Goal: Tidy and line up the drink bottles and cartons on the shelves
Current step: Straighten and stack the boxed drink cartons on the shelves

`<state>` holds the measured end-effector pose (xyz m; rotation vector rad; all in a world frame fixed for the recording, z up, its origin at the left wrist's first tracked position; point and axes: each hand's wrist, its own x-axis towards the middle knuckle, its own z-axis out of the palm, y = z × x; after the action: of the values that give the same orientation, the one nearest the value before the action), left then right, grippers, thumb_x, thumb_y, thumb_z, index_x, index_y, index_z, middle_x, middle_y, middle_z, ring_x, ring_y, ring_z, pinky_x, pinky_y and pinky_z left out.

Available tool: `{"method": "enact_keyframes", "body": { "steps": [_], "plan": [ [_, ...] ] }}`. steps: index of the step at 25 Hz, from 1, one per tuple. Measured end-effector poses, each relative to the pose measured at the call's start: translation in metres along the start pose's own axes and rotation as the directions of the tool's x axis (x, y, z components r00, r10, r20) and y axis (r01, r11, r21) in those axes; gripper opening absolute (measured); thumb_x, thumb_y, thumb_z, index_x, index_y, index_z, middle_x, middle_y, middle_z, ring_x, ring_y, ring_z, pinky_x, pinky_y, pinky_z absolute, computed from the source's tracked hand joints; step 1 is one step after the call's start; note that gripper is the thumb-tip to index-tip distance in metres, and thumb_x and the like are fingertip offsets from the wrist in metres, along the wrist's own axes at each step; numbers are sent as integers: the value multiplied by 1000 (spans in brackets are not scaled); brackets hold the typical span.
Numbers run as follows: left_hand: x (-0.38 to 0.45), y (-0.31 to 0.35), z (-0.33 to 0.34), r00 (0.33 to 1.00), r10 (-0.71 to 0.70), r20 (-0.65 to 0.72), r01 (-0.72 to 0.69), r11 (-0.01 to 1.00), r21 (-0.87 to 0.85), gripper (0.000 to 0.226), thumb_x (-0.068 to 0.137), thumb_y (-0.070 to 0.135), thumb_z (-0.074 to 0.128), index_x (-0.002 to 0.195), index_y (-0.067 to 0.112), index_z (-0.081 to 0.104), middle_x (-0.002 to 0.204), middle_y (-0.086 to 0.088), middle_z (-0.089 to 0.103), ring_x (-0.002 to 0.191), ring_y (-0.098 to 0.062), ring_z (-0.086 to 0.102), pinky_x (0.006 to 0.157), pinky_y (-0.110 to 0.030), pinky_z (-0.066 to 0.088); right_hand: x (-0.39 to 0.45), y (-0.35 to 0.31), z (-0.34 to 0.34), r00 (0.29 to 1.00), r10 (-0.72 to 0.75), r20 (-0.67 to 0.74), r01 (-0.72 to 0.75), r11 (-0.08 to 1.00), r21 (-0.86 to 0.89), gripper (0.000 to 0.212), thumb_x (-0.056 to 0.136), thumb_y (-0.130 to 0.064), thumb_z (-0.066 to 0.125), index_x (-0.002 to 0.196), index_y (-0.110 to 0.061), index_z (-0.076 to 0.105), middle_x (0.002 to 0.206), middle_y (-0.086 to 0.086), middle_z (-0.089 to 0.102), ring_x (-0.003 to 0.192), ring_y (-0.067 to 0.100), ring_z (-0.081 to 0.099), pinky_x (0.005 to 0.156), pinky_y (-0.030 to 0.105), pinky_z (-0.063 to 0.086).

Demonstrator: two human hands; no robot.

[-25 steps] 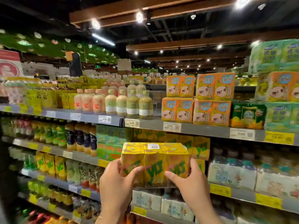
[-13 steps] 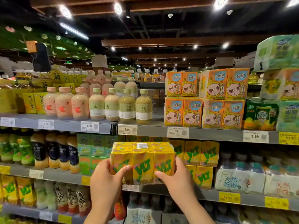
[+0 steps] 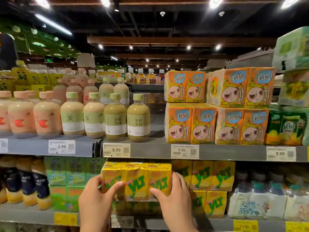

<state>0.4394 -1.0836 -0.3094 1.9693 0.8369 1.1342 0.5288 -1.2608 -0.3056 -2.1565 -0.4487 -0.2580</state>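
White price tags (image 3: 116, 150) are sitting along the grey shelf edge (image 3: 230, 153) across the middle of the frame, and yellow tags (image 3: 245, 226) are showing at the lower right. Round ceiling lights (image 3: 215, 1) are glowing along the top, above dark wooden beams (image 3: 167, 41). Green leafy decoration (image 3: 38, 42) is hanging at the upper left.

Hidden behind the yellow pack (image 3: 136, 180) and both hands: whatever sits beneath it on the lower shelf (image 3: 30, 215). Cut off at the bottom edge: both wrists, plus a price tag (image 3: 244, 225) at lower right. Cropped at the left edge: a pink bottle (image 3: 2, 113). Blurred beyond reading: small print on the 6.99 tag (image 3: 116, 150) and the dim tag (image 3: 122, 221) between the hands.
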Motion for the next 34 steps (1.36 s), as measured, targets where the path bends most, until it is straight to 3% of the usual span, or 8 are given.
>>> {"method": "enact_keyframes", "body": {
  "steps": [12,15,16,17,18,22,26,34],
  "plan": [
    [64,-24,-50,920,301,250,-387,796,467,42,70,51,75,96,22,59,85,-2,60,80,-27,62,64,-32,51,19,-15,12,977,-16,-214,-59,939,-338,72,61,-81,63,110,-33,40,107,-9,46,96,12,57,67,22,42],
    [70,-22,196,879,411,243,-475,805,357,30,77,40,74,84,16,57,68,-18,56,71,-29,64,52,-23,40,20,-22,10,965,-74,-253,-39,910,-414,67,40,-79,75,77,-30,48,77,-9,47,62,13,58,43,24,42],
    [69,-28,266,792,568,225,-609,759,231,49,69,49,76,112,50,53,56,-23,51,69,-28,66,48,-25,43,18,-23,9,966,-87,-243,-26,905,-425,64,45,-77,76,78,-30,49,79,-9,46,64,14,58,45,24,43],
    [57,-27,271,682,668,298,-731,637,244,120,58,59,77,133,33,-12,48,-24,46,66,-24,67,45,-30,47,14,-24,7,974,-74,-212,-21,910,-414,57,56,-73,74,85,-31,50,85,-9,45,73,14,58,52,25,44],
    [43,-25,265,698,633,335,-706,687,173,42,64,51,75,87,60,41,46,-19,44,58,-20,64,42,-29,46,7,-26,0,978,-54,-201,-30,918,-395,48,71,-69,68,94,-32,48,93,-11,42,85,13,57,61,25,44],
    [26,5,-41,767,417,487,-597,742,305,32,75,40,76,62,35,47,55,7,54,54,-6,54,50,-23,40,-24,-9,-28,982,18,-188,-68,963,-262,26,90,-59,51,100,-37,42,103,-17,41,100,9,52,74,29,41],
    [-52,81,28,753,363,549,-397,916,-61,30,73,43,78,59,35,52,50,18,53,50,-5,55,53,-24,43,-54,14,-74,959,81,-272,-123,982,-144,15,89,-50,55,94,-42,44,95,-21,45,85,1,50,79,27,47],
    [-116,204,53,637,671,379,-570,741,-354,21,79,38,74,70,32,56,62,12,57,61,-1,54,54,-24,41,-57,69,-212,894,48,-445,-67,997,-28,12,87,-43,63,92,-38,53,89,-14,55,74,3,54,71,27,50]
  ]
}}
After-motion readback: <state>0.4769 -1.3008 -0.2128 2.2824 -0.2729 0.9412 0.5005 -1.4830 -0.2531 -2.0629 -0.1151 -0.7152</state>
